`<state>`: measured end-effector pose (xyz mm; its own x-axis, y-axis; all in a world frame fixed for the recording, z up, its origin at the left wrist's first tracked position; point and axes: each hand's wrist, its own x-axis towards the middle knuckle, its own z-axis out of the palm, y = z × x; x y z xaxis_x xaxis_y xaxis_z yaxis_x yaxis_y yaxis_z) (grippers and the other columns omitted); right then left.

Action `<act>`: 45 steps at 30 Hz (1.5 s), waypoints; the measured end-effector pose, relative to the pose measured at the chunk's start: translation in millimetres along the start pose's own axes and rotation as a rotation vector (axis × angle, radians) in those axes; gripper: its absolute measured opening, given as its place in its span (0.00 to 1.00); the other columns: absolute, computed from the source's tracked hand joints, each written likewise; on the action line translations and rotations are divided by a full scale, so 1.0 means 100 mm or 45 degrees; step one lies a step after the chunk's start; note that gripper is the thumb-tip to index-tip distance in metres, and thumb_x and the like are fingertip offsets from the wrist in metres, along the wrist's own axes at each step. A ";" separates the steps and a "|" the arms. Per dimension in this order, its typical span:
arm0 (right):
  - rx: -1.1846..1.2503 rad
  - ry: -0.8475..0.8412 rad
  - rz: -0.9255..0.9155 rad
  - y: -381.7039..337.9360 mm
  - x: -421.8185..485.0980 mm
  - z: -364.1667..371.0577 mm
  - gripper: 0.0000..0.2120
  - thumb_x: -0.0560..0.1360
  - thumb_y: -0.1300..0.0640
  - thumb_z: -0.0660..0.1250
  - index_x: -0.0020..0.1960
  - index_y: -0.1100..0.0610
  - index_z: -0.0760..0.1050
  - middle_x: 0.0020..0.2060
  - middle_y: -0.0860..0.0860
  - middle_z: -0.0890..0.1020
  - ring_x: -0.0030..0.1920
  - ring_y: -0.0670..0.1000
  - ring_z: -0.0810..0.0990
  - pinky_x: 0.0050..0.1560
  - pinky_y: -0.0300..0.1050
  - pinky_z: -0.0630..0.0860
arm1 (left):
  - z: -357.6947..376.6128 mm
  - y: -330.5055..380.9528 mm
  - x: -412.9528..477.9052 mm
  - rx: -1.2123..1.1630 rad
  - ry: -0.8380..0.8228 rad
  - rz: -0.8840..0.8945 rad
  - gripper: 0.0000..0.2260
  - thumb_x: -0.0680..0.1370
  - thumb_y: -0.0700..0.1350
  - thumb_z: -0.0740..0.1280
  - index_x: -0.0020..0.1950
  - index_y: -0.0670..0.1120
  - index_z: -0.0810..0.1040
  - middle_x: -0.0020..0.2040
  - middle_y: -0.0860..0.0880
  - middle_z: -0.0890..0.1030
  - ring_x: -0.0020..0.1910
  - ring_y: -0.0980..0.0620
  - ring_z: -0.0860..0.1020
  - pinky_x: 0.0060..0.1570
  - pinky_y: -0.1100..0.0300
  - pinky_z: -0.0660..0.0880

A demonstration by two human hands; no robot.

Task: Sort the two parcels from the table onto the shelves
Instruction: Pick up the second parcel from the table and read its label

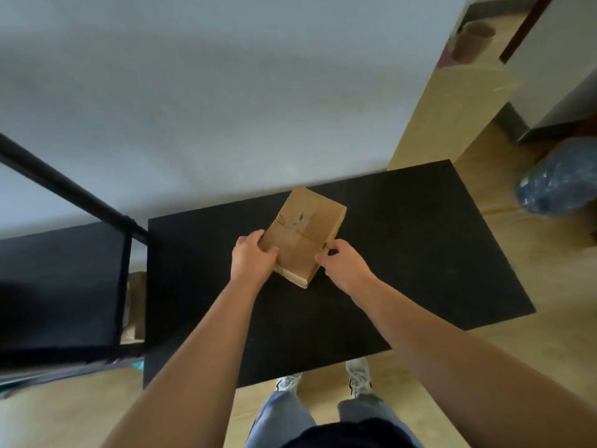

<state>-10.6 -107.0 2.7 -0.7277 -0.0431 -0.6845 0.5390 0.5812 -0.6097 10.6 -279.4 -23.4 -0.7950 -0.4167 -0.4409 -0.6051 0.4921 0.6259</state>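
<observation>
A brown cardboard parcel (305,229) lies on the black table (403,253), near its middle, turned at an angle. My left hand (253,258) grips the parcel's near left edge, thumb on top. Against its near right side rests my right hand (344,265), fingers curled at the side. Only this one parcel is in view. The black shelf unit (64,286) stands to the left of the table, its frame bar running up to the far left.
A white wall rises directly behind the table. A blue plastic bag (559,179) lies on the wooden floor at the right. A cardboard tube (473,40) sits at the far right top. My feet stand at the table's near edge.
</observation>
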 end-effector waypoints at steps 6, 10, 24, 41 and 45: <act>-0.130 -0.086 -0.062 0.23 0.11 -0.34 0.24 0.82 0.54 0.64 0.77 0.55 0.63 0.66 0.55 0.79 0.46 0.49 0.77 0.44 0.44 0.76 | 0.42 0.09 -0.33 -0.325 0.028 -0.251 0.24 0.75 0.44 0.71 0.71 0.49 0.74 0.64 0.47 0.75 0.58 0.47 0.78 0.51 0.54 0.77; -0.211 -0.096 -0.075 0.32 0.13 -0.50 0.25 0.81 0.54 0.65 0.76 0.54 0.63 0.68 0.55 0.77 0.56 0.55 0.81 0.46 0.47 0.79 | 0.59 0.15 -0.57 -0.614 -0.010 -0.374 0.16 0.79 0.45 0.70 0.66 0.49 0.74 0.61 0.49 0.78 0.57 0.50 0.77 0.45 0.60 0.72; -0.127 -0.243 -0.133 0.35 -0.10 -0.40 0.26 0.82 0.54 0.64 0.79 0.51 0.64 0.71 0.54 0.76 0.66 0.57 0.79 0.68 0.58 0.76 | 0.27 0.04 -0.99 -0.923 0.229 -0.250 0.14 0.77 0.44 0.73 0.62 0.49 0.80 0.57 0.48 0.80 0.52 0.52 0.79 0.41 0.64 0.73; -0.217 -0.014 -0.331 0.43 -0.26 -0.35 0.18 0.82 0.56 0.66 0.71 0.55 0.72 0.63 0.52 0.80 0.62 0.54 0.81 0.58 0.47 0.80 | 0.51 0.12 -0.97 -0.611 0.177 -0.209 0.18 0.77 0.40 0.72 0.66 0.46 0.78 0.56 0.50 0.82 0.52 0.52 0.81 0.46 0.60 0.80; -0.196 -0.020 -0.321 0.50 -0.23 -0.39 0.21 0.83 0.57 0.64 0.75 0.55 0.70 0.68 0.54 0.79 0.66 0.54 0.80 0.61 0.48 0.77 | 0.55 0.19 -1.02 -0.525 0.253 -0.159 0.14 0.82 0.42 0.65 0.67 0.48 0.78 0.61 0.50 0.80 0.54 0.54 0.78 0.37 0.67 0.72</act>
<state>16.2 -45.4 3.4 -0.8230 -0.2138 -0.5263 0.2705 0.6672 -0.6940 77.9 -185.7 -2.0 -0.6693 -0.6111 -0.4226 -0.5956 0.1011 0.7969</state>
